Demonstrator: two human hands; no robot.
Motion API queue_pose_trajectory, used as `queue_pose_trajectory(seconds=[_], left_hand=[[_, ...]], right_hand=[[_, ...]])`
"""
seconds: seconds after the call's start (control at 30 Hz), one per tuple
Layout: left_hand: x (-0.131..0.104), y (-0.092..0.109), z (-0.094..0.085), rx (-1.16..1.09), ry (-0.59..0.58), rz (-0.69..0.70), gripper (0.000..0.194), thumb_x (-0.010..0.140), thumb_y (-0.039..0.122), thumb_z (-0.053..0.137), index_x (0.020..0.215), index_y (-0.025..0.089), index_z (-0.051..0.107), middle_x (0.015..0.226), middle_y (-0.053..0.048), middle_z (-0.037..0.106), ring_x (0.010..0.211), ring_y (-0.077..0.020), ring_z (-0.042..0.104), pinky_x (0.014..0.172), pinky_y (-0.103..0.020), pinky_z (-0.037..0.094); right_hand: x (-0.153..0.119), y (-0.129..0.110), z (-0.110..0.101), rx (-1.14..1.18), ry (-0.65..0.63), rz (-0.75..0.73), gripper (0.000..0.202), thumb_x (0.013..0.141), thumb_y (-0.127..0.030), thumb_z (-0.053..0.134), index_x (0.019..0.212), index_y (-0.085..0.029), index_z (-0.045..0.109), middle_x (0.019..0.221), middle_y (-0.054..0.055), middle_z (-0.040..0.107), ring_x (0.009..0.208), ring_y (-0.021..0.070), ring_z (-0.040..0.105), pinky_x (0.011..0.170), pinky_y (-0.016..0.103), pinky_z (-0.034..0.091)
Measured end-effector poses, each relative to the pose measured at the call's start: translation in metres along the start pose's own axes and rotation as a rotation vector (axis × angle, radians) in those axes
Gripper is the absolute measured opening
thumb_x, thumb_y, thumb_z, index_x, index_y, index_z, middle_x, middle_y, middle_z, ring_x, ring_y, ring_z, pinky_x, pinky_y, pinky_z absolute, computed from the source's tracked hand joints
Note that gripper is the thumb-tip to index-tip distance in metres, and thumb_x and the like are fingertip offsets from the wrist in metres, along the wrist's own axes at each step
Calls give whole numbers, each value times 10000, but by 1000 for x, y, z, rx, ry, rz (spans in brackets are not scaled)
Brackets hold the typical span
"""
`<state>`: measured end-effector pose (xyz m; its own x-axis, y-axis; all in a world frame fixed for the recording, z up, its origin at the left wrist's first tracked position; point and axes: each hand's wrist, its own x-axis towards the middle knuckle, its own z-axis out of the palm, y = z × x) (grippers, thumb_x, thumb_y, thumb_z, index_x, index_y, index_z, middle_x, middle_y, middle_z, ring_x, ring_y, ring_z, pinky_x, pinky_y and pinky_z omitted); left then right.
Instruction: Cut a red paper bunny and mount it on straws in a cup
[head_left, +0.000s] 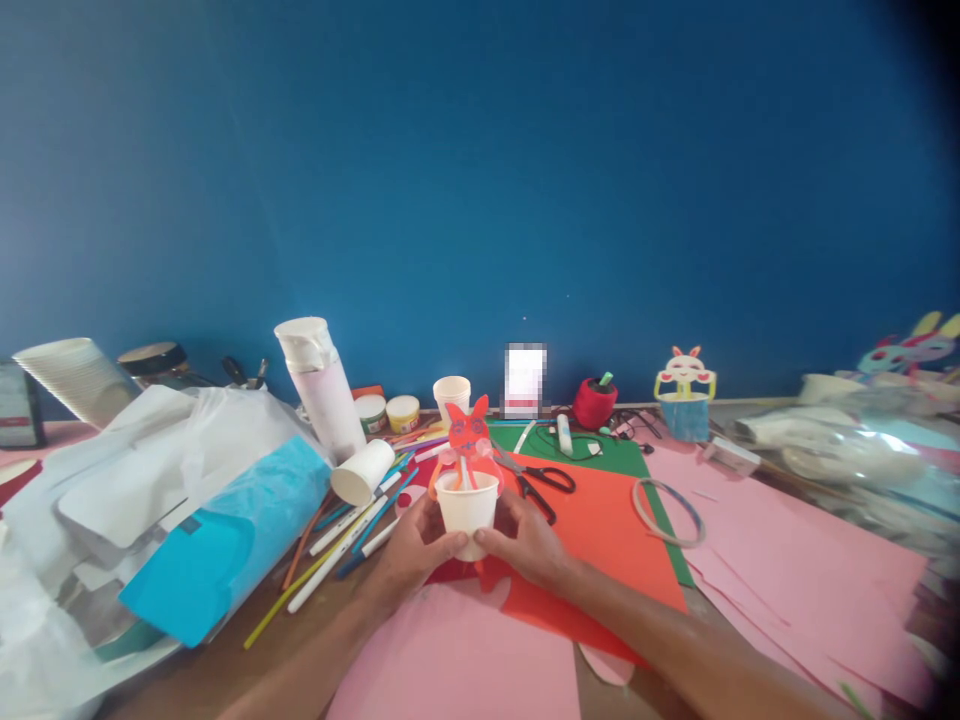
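A white paper cup (469,508) stands upright between my two hands, above the coloured sheets. My left hand (422,545) grips its left side, thumb pressed on the front near the base. On the right side my right hand (523,538) holds the same cup, its thumb also at the front. Out of the cup's top rises a red paper figure (469,428) with pointed ears and drawn eyes. Some fingers of both hands are hidden behind the cup. Below lie a pink sheet (465,660) and an orange sheet (615,540).
Black-handled scissors (536,480) lie right of the cup. Markers (337,550) and a tipped white cup (362,472) are at the left, beside blue sheets (217,560) and plastic bags. Behind stand a tall flask (322,390), a red pot (595,403) and a blue cup figure (685,415).
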<state>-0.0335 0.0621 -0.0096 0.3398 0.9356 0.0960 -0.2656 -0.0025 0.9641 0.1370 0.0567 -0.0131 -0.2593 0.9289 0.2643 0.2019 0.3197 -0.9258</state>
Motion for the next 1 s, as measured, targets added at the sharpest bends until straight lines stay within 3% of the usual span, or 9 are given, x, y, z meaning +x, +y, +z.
queue_pose_trajectory(seconds=[0.13, 0.33, 0.7, 1.0], left_hand=[[0, 2, -1, -8, -2, 8, 559, 631, 293, 706, 1133, 153, 504, 1167, -134, 569, 1092, -293, 509, 916, -412, 405], [3, 5, -4, -17, -95, -17, 529, 675, 276, 676, 1159, 164, 494, 1234, -133, 522, 1146, -283, 468, 966, -412, 367], [5, -3, -6, 23, -53, -10, 507, 678, 253, 677, 1145, 170, 498, 1183, -123, 562, 1110, -278, 503, 940, -411, 392], [5, -5, -6, -8, -120, 19, 460, 705, 224, 652, 1136, 189, 492, 1196, -112, 560, 1129, -270, 493, 951, -399, 385]], right_hand=[[0, -3, -1, -19, 29, 36, 473, 706, -270, 624, 1151, -184, 486, 1037, 52, 622, 919, 217, 582, 771, 324, 473], [7, 0, -4, -17, 56, 35, 473, 712, -240, 605, 1162, -189, 470, 1046, 50, 607, 859, 187, 574, 719, 291, 462], [15, -1, -7, 24, 51, 15, 454, 732, -238, 584, 1166, -192, 460, 1042, 53, 608, 842, 173, 572, 646, 250, 440], [19, -1, -3, 69, 26, -35, 438, 740, -219, 579, 1164, -193, 474, 1044, 43, 607, 821, 157, 569, 665, 249, 446]])
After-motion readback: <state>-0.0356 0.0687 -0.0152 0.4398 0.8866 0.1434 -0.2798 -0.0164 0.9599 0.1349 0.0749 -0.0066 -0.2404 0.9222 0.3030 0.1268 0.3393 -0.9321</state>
